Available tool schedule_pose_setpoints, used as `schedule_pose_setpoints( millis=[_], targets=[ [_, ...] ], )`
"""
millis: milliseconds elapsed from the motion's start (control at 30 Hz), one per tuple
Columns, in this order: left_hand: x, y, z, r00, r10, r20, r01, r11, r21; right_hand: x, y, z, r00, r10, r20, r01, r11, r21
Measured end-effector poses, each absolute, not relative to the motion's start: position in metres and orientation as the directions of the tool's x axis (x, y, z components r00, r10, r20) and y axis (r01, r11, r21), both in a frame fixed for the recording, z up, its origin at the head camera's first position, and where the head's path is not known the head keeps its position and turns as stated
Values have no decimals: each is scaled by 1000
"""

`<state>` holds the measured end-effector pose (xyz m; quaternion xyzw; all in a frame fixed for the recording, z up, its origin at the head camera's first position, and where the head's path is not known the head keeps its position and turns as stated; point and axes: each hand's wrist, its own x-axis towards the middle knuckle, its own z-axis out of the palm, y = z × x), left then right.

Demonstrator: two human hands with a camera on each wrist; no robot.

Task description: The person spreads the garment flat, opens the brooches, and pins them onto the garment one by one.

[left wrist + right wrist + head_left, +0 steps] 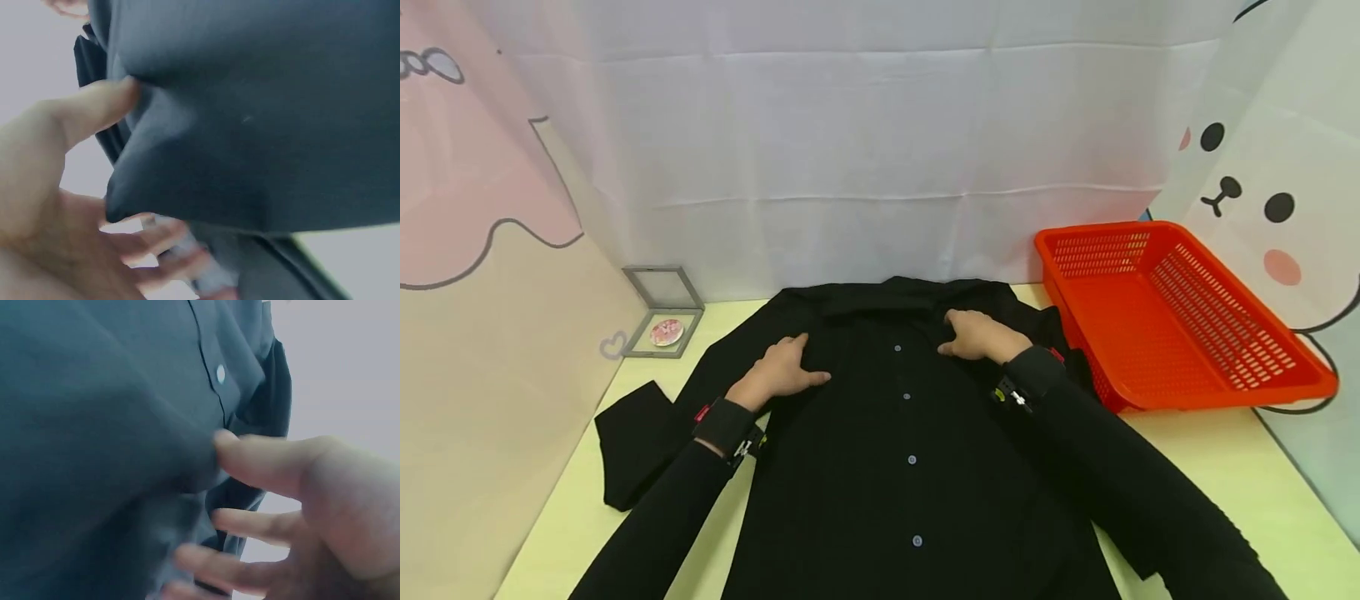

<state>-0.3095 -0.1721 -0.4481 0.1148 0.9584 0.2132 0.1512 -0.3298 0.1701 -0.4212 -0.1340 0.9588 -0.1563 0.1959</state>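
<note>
A black button-up shirt [850, 467] lies front side up, its collar [895, 300] toward the far edge of the table. My left hand [778, 367] rests on the left chest near the shoulder, thumb and fingers spread apart. On the opposite chest is my right hand [983, 336], its thumb and fingers also apart. In the left wrist view, the thumb of my left hand [81, 206] touches the dark cloth [250, 137] and the other fingers are blurred. The thumb of my right hand [294, 506] touches the shirt front [112, 425] near a button [220, 374].
A red plastic basket [1150, 333] stands at the right, close beside the shirt's shoulder. At the back left is an opened grey-framed case [664, 312] with a pink round item [667, 332] in it. One sleeve [636, 442] lies bent on the pale yellow table [1217, 467]. White cloth [865, 167] hangs behind.
</note>
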Motion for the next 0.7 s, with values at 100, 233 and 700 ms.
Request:
schedule_pose_setpoints(
  millis=[100, 233, 700],
  targets=[
    [-291, -180, -446, -919, 300, -254, 196, 910, 365, -312, 174, -424, -866, -312, -390, -217, 939, -268],
    [-282, -191, -444, -922, 294, -252, 193, 913, 359, -301, 172, -433, -858, -308, -411, -224, 944, -242],
    [-305, -250, -446, -871, 318, -374, 160, 904, 396, -294, 140, -440, -889, -218, -402, -147, 969, -199]
  ],
)
